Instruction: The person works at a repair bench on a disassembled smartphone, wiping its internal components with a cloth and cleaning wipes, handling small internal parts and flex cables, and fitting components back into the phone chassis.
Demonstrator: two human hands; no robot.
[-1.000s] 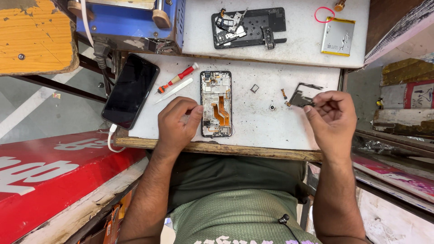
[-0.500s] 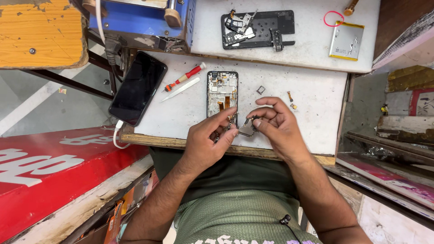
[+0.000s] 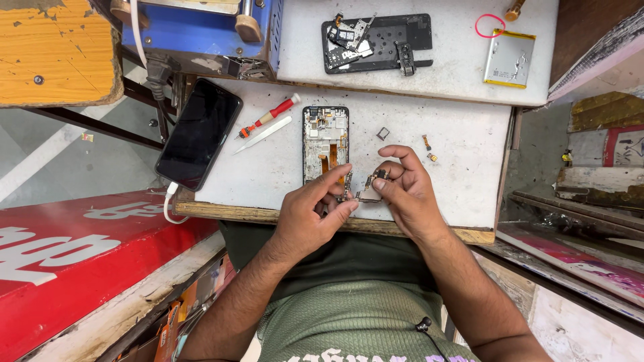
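Pinching small metallic board — perhaps circuitry

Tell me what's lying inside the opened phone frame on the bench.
The phone frame shows orange ribbon cables and small metal parts. Its lower end is covered by the left hand, so that part can't be seen.

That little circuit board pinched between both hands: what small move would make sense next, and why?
Probably lower the small circuit board toward the opened phone frame and line it up. Both the left hand and right hand pinch it just above the white worktop, right beside the frame's lower end, whose inside lies exposed. That is only a guess from how close they are.
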